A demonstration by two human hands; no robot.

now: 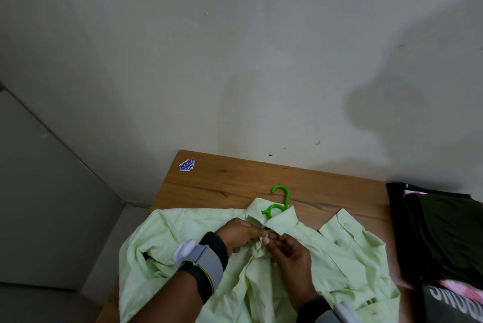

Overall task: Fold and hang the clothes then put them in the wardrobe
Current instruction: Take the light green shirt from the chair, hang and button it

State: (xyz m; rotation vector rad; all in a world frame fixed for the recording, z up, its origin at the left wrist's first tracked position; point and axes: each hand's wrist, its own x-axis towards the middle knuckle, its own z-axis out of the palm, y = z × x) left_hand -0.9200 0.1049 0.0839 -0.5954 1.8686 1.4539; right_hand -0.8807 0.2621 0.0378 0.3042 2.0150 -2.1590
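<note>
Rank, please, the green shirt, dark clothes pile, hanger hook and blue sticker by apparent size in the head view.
1. green shirt
2. dark clothes pile, partly cropped
3. hanger hook
4. blue sticker

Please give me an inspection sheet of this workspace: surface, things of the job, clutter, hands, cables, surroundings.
Surface: wooden table, partly covered.
Job's things: light green shirt lies spread on it; green hanger inside, hook out of the collar; dark clothes pile at the right.
Clutter: blue sticker at the far left corner.
Hands: left hand and right hand pinch the shirt front below the collar.
Cables: nothing seen.
Surroundings: white wall behind.
</note>
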